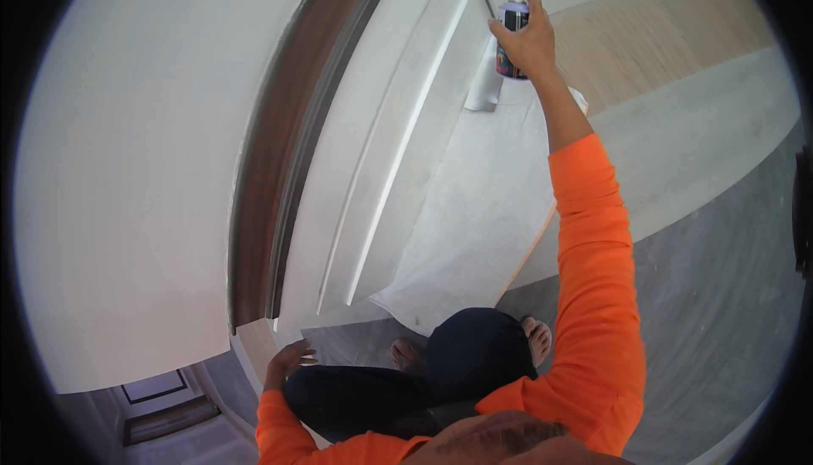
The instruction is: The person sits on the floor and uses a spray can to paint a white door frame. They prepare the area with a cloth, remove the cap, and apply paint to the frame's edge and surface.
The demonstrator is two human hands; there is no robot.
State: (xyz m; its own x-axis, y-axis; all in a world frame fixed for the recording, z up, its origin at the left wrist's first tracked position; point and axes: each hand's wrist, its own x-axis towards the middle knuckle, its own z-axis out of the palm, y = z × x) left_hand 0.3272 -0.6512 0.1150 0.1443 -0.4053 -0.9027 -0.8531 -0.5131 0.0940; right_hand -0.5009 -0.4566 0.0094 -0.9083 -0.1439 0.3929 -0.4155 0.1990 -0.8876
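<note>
Head view, looking down, described from left to right. At far left stands a plain white wall (127, 168), bounded on its right by a dark brown door frame (271, 160) that curves with the lens. At the foot of this frame the left hand (288, 359) rests with its fingers spread on the pale sill (254, 346); its grip is loose and holds nothing. To the right of the frame is a white panelled door (381, 143), and beyond it a sheet of white paper covering (483, 202) lies on the floor against the door's lower edge. Below, the person's dark trousers (440, 372) and two bare feet (539, 338) show a crouched posture on the grey floor (720, 296). Further right, the orange sleeve (593, 296) rises to the right hand (527, 40), whose grip is wrapped around a small spray can (511, 20) with a dark printed body and pale cap; one finger lies over the cap. The can is upright, enclosed by the palm and fingers, close to the door's upper edge. At far right runs a strip of light wooden flooring (660, 33).
</note>
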